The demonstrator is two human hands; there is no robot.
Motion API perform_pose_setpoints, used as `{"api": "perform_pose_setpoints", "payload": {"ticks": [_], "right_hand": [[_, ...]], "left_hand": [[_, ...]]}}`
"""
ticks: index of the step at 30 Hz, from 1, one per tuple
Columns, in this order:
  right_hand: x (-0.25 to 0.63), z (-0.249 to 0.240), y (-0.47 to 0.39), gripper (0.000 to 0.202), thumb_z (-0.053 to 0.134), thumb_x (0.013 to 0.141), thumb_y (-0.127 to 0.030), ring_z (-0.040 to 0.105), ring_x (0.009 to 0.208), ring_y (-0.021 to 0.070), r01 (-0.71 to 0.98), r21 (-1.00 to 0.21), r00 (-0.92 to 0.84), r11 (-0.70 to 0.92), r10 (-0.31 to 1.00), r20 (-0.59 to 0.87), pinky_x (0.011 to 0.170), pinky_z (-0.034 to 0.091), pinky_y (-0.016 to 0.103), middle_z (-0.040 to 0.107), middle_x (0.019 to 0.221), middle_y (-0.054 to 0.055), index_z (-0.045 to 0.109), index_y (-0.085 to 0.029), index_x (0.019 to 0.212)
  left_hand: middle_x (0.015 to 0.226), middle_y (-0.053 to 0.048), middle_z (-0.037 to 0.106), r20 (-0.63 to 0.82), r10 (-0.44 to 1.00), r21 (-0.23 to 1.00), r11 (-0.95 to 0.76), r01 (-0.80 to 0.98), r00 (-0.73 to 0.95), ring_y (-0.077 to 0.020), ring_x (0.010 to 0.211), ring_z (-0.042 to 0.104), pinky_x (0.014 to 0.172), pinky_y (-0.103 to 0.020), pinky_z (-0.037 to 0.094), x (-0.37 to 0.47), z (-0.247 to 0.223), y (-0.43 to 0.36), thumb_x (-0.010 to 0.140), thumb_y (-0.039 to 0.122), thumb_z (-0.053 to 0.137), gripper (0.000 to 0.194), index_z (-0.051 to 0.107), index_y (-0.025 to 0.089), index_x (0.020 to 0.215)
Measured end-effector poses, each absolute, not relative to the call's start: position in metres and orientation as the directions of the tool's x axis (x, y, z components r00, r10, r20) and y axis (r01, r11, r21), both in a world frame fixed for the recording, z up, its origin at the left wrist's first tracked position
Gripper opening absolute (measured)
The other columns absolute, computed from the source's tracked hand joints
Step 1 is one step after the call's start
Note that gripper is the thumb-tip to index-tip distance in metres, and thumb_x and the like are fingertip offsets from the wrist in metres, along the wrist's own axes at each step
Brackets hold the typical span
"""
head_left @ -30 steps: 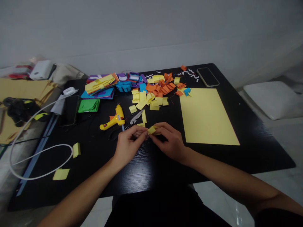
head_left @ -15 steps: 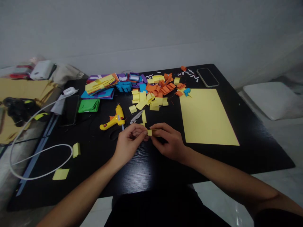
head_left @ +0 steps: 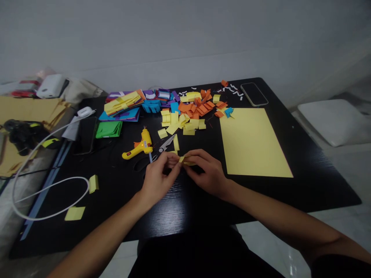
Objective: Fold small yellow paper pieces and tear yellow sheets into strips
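Note:
A small folded strip of yellow paper (head_left: 181, 159) is pinched between both hands above the front middle of the black table (head_left: 199, 208). My left hand (head_left: 160, 173) grips its left end between thumb and fingers. My right hand (head_left: 208, 172) holds the right part, fingers closed on it. Just beyond the hands lie scissors (head_left: 167, 143), partly hidden, and a narrow yellow strip (head_left: 176, 143). A yellow glue gun (head_left: 142, 145) rests to the left of them.
Behind are heaps of yellow (head_left: 173, 122) and orange paper pieces (head_left: 203, 108). A yellow sheet (head_left: 255, 143) and a phone (head_left: 254, 94) lie right. Green papers (head_left: 109, 129), a white cable (head_left: 50, 185) and two yellow pieces (head_left: 74, 213) lie left.
The yellow paper between my fingers has tilted and shows more of its length toward the right hand. Both hands have shifted only slightly.

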State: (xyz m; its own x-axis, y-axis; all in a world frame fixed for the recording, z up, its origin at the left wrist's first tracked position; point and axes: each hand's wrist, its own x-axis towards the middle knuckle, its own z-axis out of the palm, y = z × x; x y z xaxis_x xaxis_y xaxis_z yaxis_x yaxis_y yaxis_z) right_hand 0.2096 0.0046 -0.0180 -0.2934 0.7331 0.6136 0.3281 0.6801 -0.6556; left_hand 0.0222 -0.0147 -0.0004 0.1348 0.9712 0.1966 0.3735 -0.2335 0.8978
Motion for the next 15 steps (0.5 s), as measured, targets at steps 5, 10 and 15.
{"api": "perform_pose_setpoints", "payload": {"ticks": [5, 10, 15], "right_hand": [[0.2074, -0.0202, 0.0012, 0.026, 0.068, 0.092, -0.013, 0.074, 0.093, 0.0185, 0.250, -0.787, -0.226, 0.565, 0.824, 0.519, 0.085, 0.064, 0.034, 0.073, 0.107, 0.006, 0.063, -0.024, 0.115], [0.2050, -0.0209, 0.0004, 0.041, 0.077, 0.086, -0.021, 0.074, 0.103, 0.0203, 0.055, -0.963, -0.188, 0.265, 0.950, 0.250, 0.089, 0.064, 0.034, 0.073, 0.113, 0.006, 0.060, -0.026, 0.122], [0.2056, -0.0160, 0.0041, 0.027, 0.077, 0.084, -0.027, 0.075, 0.099, 0.0211, -0.047, -0.999, -0.271, 0.012, 0.962, 0.025, 0.089, 0.062, 0.035, 0.075, 0.104, 0.005, 0.066, -0.023, 0.108]], "left_hand": [[0.088, -0.001, 0.075, 0.246, 0.962, 0.865, -0.274, 0.420, 0.120, -0.0110, 0.072, 0.072, 0.068, -0.021, 0.060, 0.0227, 0.0019, -0.0148, 0.094, 0.019, 0.066, 0.007, 0.063, 0.019, 0.101], [0.087, -0.001, 0.076, 0.254, 0.963, 0.866, -0.269, 0.422, 0.092, -0.0114, 0.072, 0.073, 0.067, -0.020, 0.060, 0.0235, 0.0016, -0.0148, 0.094, 0.019, 0.066, 0.007, 0.064, 0.019, 0.100], [0.084, 0.000, 0.076, 0.285, 0.953, 0.840, -0.300, 0.452, 0.103, -0.0097, 0.068, 0.071, 0.065, -0.018, 0.059, 0.0240, 0.0025, -0.0153, 0.093, 0.016, 0.066, 0.007, 0.065, 0.019, 0.100]]}}
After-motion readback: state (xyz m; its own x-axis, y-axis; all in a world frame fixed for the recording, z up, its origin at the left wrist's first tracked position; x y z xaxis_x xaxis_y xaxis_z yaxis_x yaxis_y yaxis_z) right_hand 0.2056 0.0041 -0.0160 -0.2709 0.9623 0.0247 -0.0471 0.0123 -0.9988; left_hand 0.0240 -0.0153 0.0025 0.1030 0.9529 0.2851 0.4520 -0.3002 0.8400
